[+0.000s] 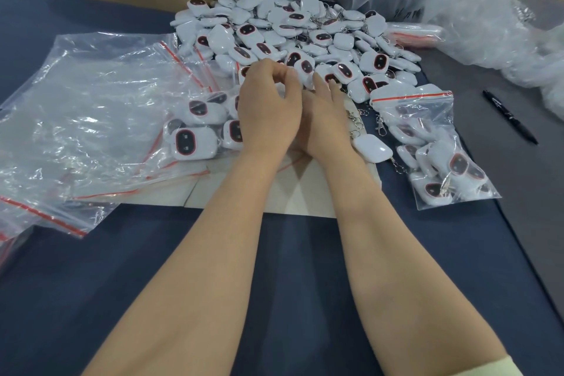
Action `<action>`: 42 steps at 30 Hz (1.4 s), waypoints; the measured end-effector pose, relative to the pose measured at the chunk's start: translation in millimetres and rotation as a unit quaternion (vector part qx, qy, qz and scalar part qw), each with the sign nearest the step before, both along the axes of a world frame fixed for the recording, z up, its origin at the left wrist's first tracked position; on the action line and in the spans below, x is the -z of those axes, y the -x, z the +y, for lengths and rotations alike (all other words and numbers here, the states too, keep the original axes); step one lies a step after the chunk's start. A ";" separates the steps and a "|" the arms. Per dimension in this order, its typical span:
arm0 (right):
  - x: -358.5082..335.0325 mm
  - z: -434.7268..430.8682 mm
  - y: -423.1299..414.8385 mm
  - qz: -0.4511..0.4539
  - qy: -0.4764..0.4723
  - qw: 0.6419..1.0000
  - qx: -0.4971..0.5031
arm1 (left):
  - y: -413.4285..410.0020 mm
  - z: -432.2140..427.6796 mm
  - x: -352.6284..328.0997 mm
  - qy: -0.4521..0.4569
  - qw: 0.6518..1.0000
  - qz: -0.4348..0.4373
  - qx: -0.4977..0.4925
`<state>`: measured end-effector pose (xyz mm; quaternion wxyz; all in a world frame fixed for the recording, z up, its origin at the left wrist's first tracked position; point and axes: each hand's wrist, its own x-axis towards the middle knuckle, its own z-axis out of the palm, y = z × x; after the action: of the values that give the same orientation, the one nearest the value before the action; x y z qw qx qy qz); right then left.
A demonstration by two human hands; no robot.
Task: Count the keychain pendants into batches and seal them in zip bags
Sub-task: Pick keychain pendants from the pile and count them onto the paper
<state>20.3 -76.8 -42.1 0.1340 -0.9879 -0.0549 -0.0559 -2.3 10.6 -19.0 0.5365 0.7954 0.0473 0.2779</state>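
The keychain pendants (305,30) lie in a loose heap on the surface (290,253), just behind both hands. The left hand (268,110) has its fingers curled at the edge of the heap; whether it holds a pendant, one cannot tell. The right hand (326,119), partly under the left, reaches with straight fingers and touches the pendants. They look light, hard and smooth, so probably slippery; the small metal chain seems the safer place to pinch. A filled zip bag (436,149) lies at the right, empty zip bags (91,107) at the left.
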 end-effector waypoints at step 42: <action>-24.9 -5.0 1.3 0.058 -0.848 0.518 0.094 | 0.4 -1.7 1.8 -0.010 1.000 -0.008 0.007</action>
<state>19.1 -81.8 -17.1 0.9051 -0.4068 0.1199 -0.0305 -2.8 8.9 -20.8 0.5306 0.7988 0.0347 0.2814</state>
